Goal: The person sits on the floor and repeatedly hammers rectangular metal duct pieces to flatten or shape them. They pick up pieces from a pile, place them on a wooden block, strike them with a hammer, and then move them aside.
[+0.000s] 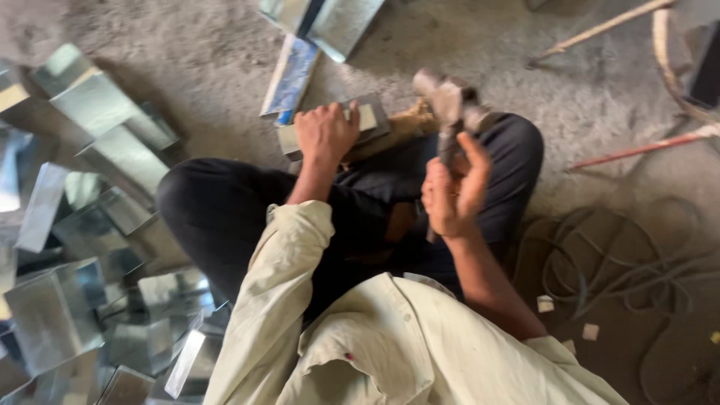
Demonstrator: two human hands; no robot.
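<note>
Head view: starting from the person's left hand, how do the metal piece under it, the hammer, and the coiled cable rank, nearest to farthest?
From the left hand:
1. Metal piece, directly under the fingers.
2. Hammer, to the right, raised in the right hand.
3. Coiled cable, far right on the floor.

The hammer point(448, 101) is smeared by motion blur, so its head shape cannot be told, and the right hand point(452, 193) covers most of its handle. The left hand point(324, 133) hides part of the small metal piece point(369, 120) beneath it. The folded sheet-metal pieces point(90, 225) run off the left and bottom edges. The cables point(630, 262) are cut by the right edge.
</note>
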